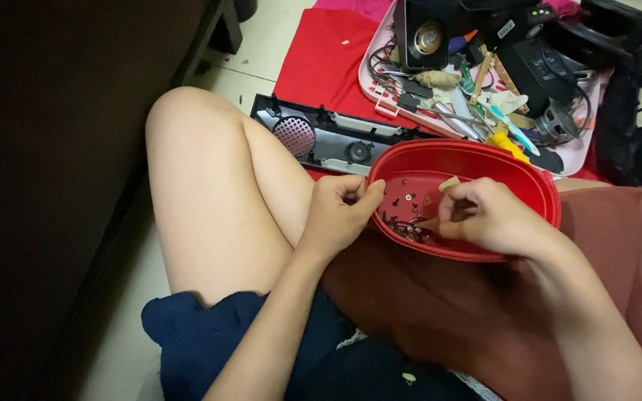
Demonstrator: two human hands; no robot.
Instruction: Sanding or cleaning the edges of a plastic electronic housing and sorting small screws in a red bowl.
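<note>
A red oval plastic bowl (pixel 529 182) rests tilted on a brown cushion (pixel 440 304) on my lap. Several small dark screws (pixel 408 226) lie in its lower left part. My left hand (pixel 338 215) grips the bowl's left rim, thumb over the edge. My right hand (pixel 484 215) reaches inside the bowl with fingers pinched together just above the screws; whether a screw is between the fingertips is not visible. A small pale scrap (pixel 449 183) lies in the bowl behind my right fingers.
A long black plastic panel with a round mesh grille (pixel 321 137) lies on the floor beyond my knee. A pink tray (pixel 403 104) holds tools, wires and black device parts. Red cloth (pixel 321 52) lies under them. Dark furniture (pixel 61 148) stands at left.
</note>
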